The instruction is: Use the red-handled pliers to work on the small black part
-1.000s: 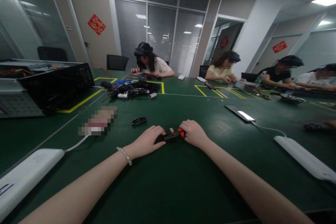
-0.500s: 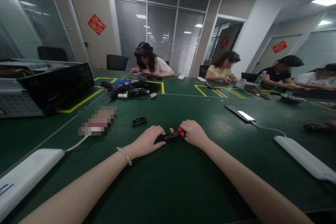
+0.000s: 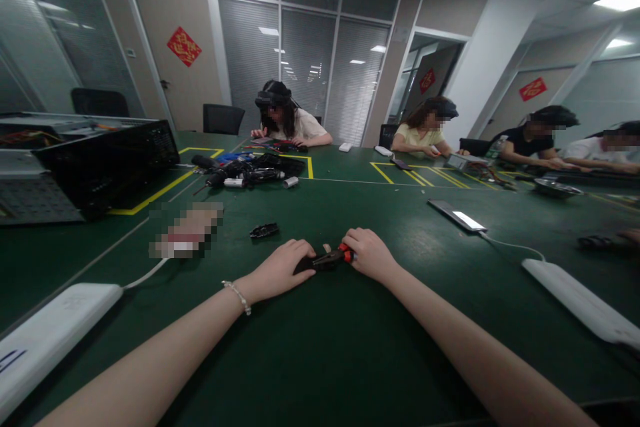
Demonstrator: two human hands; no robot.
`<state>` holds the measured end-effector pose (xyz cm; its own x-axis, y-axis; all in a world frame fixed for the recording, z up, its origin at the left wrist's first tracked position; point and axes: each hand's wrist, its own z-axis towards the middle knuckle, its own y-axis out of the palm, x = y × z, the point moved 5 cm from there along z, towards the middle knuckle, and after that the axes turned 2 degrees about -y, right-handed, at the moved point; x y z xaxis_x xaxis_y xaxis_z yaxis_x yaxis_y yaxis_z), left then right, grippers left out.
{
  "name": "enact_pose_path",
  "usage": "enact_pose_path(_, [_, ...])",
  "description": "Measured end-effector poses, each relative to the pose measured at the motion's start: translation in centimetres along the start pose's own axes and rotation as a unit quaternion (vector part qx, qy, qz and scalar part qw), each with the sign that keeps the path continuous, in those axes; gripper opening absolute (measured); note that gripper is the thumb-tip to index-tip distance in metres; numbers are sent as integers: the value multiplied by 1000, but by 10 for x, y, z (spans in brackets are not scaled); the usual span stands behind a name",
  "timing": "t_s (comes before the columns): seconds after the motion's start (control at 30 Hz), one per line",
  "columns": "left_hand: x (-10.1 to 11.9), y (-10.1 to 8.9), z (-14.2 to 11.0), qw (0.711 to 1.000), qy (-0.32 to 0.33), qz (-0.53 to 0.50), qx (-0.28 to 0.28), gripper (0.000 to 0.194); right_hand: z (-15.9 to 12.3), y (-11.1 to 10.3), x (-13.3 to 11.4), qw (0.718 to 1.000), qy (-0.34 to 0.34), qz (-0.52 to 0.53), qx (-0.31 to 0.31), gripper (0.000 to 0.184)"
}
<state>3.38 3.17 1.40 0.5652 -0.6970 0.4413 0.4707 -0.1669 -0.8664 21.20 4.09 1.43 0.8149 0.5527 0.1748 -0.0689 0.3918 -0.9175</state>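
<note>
My right hand (image 3: pixel 369 252) is closed around the red handles of a pair of pliers (image 3: pixel 330 258), whose dark jaws point left. Just left of the jaws, my left hand (image 3: pixel 287 264) pinches a small black part (image 3: pixel 305 265) against the green table (image 3: pixel 320 353). The jaws meet or overlap that part; I cannot tell exactly where they bite. A small pale scrap (image 3: pixel 327 248) lies right behind the jaws. Farther back and to the left rests an open black plastic shell (image 3: pixel 265 231), touched by neither hand.
A black computer case (image 3: pixel 107 167) stands at the far left. Tools and cables lie in a dark pile (image 3: pixel 250 170). Phones with cables and white power banks (image 3: pixel 580 300) flank both arms. Several people sit across the table, one in a yellow shirt (image 3: pixel 420 139).
</note>
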Motion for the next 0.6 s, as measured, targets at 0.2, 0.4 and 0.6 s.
enact_pose_path(0.2, [0, 0, 0, 1000, -1, -7, 0, 22, -1, 1, 0, 1000, -1, 6, 3, 19])
enact_pose_path(0.4, [1, -1, 0, 1000, 1, 5, 1, 23, 0, 1, -1, 1000, -7, 0, 1, 18])
enact_pose_path(0.6, [0, 0, 0, 1000, 6, 2, 2, 23, 0, 1, 0, 1000, -3, 0, 1, 18])
